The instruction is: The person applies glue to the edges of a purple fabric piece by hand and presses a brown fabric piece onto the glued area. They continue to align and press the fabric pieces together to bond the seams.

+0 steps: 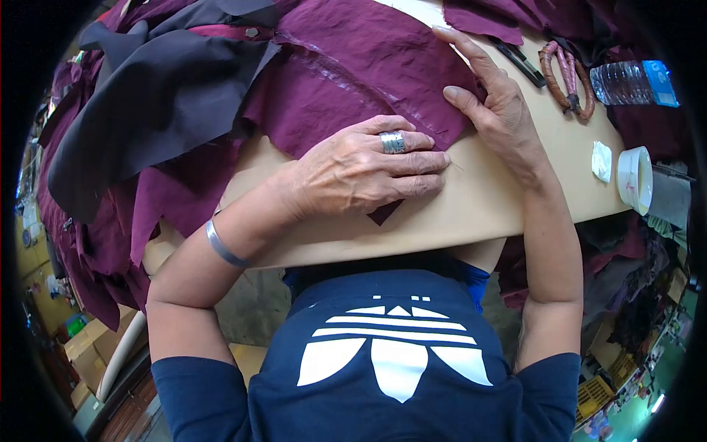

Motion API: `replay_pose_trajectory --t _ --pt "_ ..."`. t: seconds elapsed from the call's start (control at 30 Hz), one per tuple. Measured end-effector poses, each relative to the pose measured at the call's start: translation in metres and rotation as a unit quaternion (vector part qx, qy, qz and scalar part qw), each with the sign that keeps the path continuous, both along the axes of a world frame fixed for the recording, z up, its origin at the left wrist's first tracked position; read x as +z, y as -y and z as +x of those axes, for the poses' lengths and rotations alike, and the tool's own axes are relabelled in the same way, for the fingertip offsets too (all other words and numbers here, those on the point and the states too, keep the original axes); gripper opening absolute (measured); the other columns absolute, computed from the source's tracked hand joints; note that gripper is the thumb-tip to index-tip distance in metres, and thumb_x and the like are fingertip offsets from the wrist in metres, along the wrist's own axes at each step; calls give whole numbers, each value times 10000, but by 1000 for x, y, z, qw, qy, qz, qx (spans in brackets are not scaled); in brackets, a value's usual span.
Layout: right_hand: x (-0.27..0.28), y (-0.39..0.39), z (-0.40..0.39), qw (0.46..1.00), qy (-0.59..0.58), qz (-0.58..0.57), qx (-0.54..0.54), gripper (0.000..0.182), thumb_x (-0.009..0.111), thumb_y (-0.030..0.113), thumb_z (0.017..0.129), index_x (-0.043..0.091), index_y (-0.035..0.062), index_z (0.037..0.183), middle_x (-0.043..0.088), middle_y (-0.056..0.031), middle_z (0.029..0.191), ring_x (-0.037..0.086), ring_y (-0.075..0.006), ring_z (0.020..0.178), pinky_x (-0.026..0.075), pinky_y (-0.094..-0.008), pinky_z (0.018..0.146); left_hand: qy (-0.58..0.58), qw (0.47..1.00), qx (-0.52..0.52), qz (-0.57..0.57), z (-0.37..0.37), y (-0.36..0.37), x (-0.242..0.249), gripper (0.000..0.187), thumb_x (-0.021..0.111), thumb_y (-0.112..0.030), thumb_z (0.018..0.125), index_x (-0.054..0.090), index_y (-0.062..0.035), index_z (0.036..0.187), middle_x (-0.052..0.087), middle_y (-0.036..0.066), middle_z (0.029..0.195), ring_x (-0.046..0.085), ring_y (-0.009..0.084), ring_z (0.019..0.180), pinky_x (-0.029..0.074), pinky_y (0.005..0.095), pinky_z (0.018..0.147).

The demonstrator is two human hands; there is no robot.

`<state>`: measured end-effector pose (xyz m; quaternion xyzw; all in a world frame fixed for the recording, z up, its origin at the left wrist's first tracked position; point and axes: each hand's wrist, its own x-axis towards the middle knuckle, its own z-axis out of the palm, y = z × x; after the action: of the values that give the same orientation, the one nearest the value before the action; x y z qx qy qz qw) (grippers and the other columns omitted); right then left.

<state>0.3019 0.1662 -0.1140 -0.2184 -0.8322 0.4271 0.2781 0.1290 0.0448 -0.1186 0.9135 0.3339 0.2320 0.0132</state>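
Note:
A maroon piece of cloth (353, 66) with whitish streaks, perhaps chalk or glue, lies over the pale tabletop. Flat across its near corner rests my left hand (372, 166), fingers stretched out and a wide silver ring on one. A small dark maroon tip (386, 212) of fabric pokes out below that hand. At the cloth's right edge, my right hand (497, 99) is open, with thumb and forefinger apart and touching the fabric. Its other fingers are mostly hidden. Beside the cloth, dark grey fabric (162, 103) drapes at the left, with a maroon band (236, 32) bearing a button-like piece.
At the right are scissors (587, 88) with wrapped handles, a black slim tool (520, 62), a water bottle (633, 83), a white scrap (602, 161) and a white bowl (635, 180). More maroon cloth (96, 258) hangs off the left side. The tabletop edge (383, 252) runs before my body.

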Motion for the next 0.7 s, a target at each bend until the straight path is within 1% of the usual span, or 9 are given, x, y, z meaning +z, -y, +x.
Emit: replay_pose_trajectory --t 0.07,0.17,0.2,0.3,0.33,0.43,0.5,0.6,0.7 --pt "-1 -1 -1 1000 -8 -10 5 564 554 -8 824 405 93 1359 460 -40 1357 368 -174 1298 252 -303 1098 4 1000 -7 -8 1 1 1 401 575 -137 733 596 -99 1131 590 76 1151 566 214 1072 428 376 953" --pt "1 1 0 999 -16 -39 1 569 554 -11 824 403 94 1362 460 -43 1355 371 -171 1294 258 -300 1093 36 992 123 -3 6 3 6 415 580 -87 722 585 -54 1135 581 96 1118 572 241 1050 406 401 982" --pt "1 2 0 999 -18 -50 -2 570 555 -11 824 401 94 1363 460 -44 1355 373 -170 1292 260 -299 1092 25 985 173 15 6 3 -1 416 586 -46 700 590 -20 1115 574 111 1072 575 268 1032 400 431 989" --pt "0 0 0 1000 -19 -12 -1 575 556 -9 825 400 105 1367 461 -47 1353 376 -171 1289 269 -300 1086 8 983 180 21 5 6 -2 400 603 -37 686 610 -21 1085 575 110 1048 579 265 1026 405 444 983" --pt "0 1 0 1000 -14 -15 -2 576 557 -7 825 400 108 1367 461 -46 1354 377 -171 1288 273 -301 1084 0 982 185 25 5 7 -3 375 593 -39 698 630 -44 1071 577 89 1028 585 232 1013 380 448 1007" --pt "0 1 0 1000 -7 -25 -3 577 561 2 826 400 116 1368 461 -40 1355 382 -170 1285 283 -303 1080 -24 986 163 36 4 7 -3 398 586 -48 697 634 -91 1090 582 54 1021 593 194 995 351 437 1031" --pt "-1 1 0 999 -10 -33 -2 576 565 11 827 399 120 1368 461 -35 1356 383 -170 1284 290 -303 1076 -28 988 152 29 4 7 -3 423 584 -59 693 629 -120 1109 580 32 1033 587 180 1002 342 431 1037" --pt "-1 -1 0 1000 5 7 -5 573 574 30 828 399 121 1367 464 -26 1354 392 -171 1276 299 -303 1070 -23 989 146 3 3 8 -1 454 580 -67 688 616 -143 1135 570 17 1065 572 171 1023 333 430 1039" --pt "2 2 0 999 0 -31 -9 581 561 9 825 397 125 1370 465 -45 1354 399 -180 1274 310 -306 1061 -24 990 135 -11 3 8 1 486 579 -66 682 600 -152 1161 554 17 1100 553 175 1047 314 435 1048"
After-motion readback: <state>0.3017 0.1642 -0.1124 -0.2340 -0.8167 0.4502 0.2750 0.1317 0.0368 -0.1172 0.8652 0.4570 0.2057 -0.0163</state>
